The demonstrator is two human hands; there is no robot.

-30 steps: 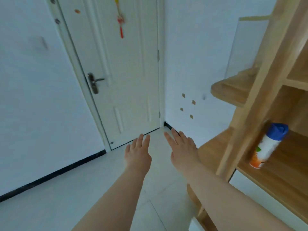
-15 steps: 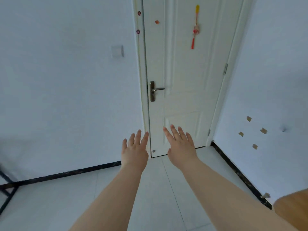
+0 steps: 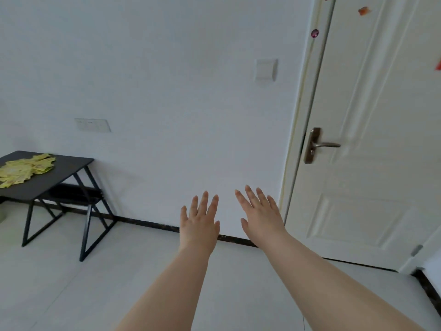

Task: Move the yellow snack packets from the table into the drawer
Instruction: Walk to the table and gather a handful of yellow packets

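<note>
Open floor (image 3: 107,271) stretches right of the black surface (image 3: 69,168). The wall (image 3: 167,115) closes in just behind the surface, slanted legs (image 3: 85,232) bar the space beneath, and a shut door (image 3: 370,187) stands well right.

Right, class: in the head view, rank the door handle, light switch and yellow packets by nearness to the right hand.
1. Door handle, above-right of the right hand.
2. Light switch, high on the wall.
3. Yellow packets, far left on the table.
</note>
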